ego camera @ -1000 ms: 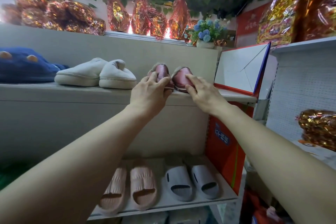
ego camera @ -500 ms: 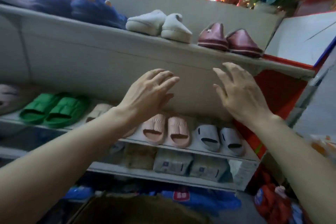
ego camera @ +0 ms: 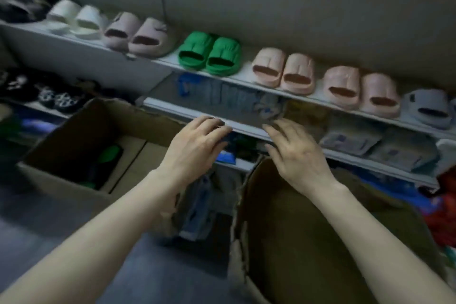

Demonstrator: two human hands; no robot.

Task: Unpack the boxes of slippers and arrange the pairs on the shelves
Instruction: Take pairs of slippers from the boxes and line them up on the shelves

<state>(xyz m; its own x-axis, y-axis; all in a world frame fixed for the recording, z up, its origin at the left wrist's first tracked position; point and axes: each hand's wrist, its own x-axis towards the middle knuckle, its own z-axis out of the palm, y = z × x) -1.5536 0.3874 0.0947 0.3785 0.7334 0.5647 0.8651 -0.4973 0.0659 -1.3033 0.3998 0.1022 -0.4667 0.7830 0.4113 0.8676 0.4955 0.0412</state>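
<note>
Both my hands hang empty in mid-air with fingers spread. My left hand (ego camera: 195,143) is over the gap between two cardboard boxes. My right hand (ego camera: 293,150) is above the far rim of the nearer box (ego camera: 320,242), whose inside looks dark. The open box on the left (ego camera: 74,155) holds a green and black item (ego camera: 108,155). On the shelf (ego camera: 246,81) behind stand pairs of slippers: white (ego camera: 74,18), mauve (ego camera: 135,34), green (ego camera: 209,55), two peach pairs (ego camera: 283,70) (ego camera: 360,90) and grey (ego camera: 429,108).
Below the slipper shelf a lower shelf (ego camera: 370,158) carries flat packaged goods. Dark patterned slippers (ego camera: 59,99) lie at the left. Red bagged goods (ego camera: 444,205) sit at the right edge. Grey floor (ego camera: 49,229) shows beside the boxes.
My hands let go of the maroon slippers on the top shelf and dropped empty. My view swung down from the top shelf to the lower shelves and the boxes.
</note>
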